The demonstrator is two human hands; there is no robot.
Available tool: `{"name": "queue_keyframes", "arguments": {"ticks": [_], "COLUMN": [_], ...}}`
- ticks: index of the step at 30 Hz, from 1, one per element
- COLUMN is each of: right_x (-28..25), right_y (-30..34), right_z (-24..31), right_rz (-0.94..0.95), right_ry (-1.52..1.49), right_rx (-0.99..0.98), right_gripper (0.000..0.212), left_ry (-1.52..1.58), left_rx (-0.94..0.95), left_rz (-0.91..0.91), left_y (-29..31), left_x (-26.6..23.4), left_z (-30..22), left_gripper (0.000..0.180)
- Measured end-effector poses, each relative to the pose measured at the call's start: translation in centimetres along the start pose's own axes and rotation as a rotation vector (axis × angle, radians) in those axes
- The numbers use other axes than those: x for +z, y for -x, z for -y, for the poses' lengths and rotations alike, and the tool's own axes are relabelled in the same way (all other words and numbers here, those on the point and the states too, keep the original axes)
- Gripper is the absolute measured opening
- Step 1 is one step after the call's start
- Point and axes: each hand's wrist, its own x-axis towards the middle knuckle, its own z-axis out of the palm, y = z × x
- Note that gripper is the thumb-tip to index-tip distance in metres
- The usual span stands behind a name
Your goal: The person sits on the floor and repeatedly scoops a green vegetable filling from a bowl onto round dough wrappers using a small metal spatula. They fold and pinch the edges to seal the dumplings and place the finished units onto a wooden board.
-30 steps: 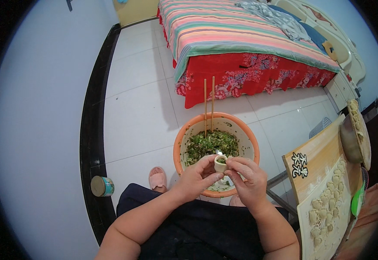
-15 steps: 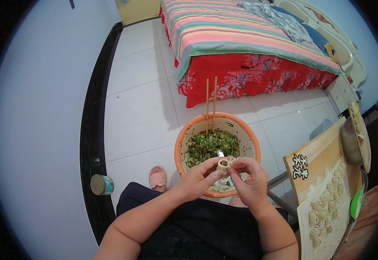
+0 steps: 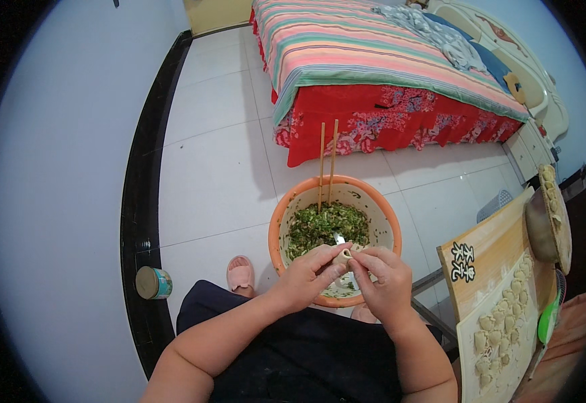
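"What surrounds the hands?"

"Beyond them, I see a stripe-covered bed (image 3: 380,47); right of the right hand (image 3: 383,272), a smooth wooden board (image 3: 484,235) bearing lumpy dumplings (image 3: 486,322)."

"Anything in the way?"

"Below both, a round orange-rimmed basin (image 3: 275,232) of chopped green filling (image 3: 323,228); slim chopsticks (image 3: 334,154) (nearly upright) stand just beyond."

"And the grip?"

"Left hand (image 3: 308,271) and right hand pinch one pale, folded dough wrapper (image 3: 344,256) between them, above the basin."
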Motion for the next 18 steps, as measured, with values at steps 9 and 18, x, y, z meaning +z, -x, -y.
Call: {"name": "queue_keyframes", "arguments": {"ticks": [9, 18], "right_x": [0.2, 0.6], "right_y": [-0.1, -0.3], "right_z": [-0.5, -0.8], "right_rz": [-0.02, 0.014], "right_ry": [-0.042, 0.086], "right_rx": [0.043, -0.13], "right_gripper": [0.02, 0.015], "left_ry": [-0.147, -0.228], "left_rx": [0.111, 0.126], "left_rz": [-0.047, -0.025], "left_y": [-0.3, -0.2], "left_x": [0.3, 0.6], "left_z": [0.5, 1.1], "left_gripper": [0.041, 0.042]}}
